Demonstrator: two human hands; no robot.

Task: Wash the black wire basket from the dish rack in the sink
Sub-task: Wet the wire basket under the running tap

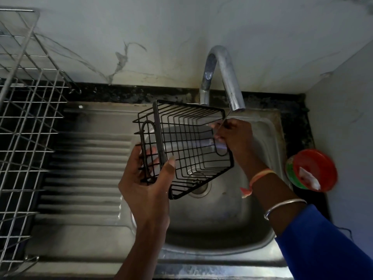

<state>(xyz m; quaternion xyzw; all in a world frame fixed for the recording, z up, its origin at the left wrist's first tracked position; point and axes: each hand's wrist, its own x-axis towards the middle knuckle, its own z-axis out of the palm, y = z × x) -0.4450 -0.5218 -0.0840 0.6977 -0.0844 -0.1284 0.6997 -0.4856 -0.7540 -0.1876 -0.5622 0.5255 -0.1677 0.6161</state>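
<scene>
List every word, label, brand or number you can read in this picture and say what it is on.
No text can be read anywhere.
Red round container, right of the sink: its green side band has printing, too small and blurred to read.
Black wire basket, faucet, dish rack: no markings visible.

The basket [187, 146] was thin metal wire with a matt black coating. The sink [222, 229] and its ribbed drainboard [84, 168] were brushed steel, dull and water-marked. The tap [224, 77] was polished metal with a smudged shine. The dish rack [26, 118] was bright, silvery wire. The wall [181, 27] looked like smooth, veined marble, the counter edge [129, 93] like dark speckled stone. The red tub [312, 170] was glossy plastic. 1 smooth metal bangle [282, 207] gleamed beside a blue cloth sleeve [323, 249].
</scene>
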